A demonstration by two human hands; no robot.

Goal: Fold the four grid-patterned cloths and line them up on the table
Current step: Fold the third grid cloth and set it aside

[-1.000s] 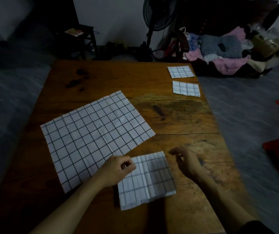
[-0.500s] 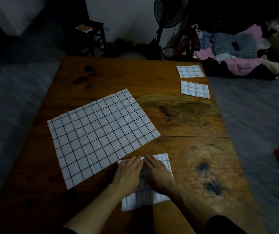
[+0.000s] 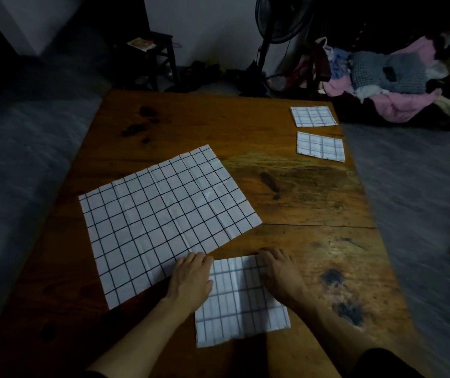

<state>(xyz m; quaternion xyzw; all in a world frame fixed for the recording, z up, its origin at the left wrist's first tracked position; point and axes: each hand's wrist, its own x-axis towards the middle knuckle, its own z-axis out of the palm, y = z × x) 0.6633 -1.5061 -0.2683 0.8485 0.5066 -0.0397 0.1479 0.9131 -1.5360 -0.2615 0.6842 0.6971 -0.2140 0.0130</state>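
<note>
Left hand (image 3: 191, 279) and right hand (image 3: 281, 274) both flat and open, palms down on the half-folded cloth (image 3: 241, 301) near the front edge of the table (image 3: 300, 192), pressing its far corners, gripping nothing. Looks like a smoothing pass: best to sweep outward from the centre crease, square the edges, then fold again. Left palm overlapping the big open cloth (image 3: 164, 214) just beside, so worth not dragging it. Two finished cloths (image 3: 314, 115) (image 3: 320, 146) lined up along the far right edge.
</note>
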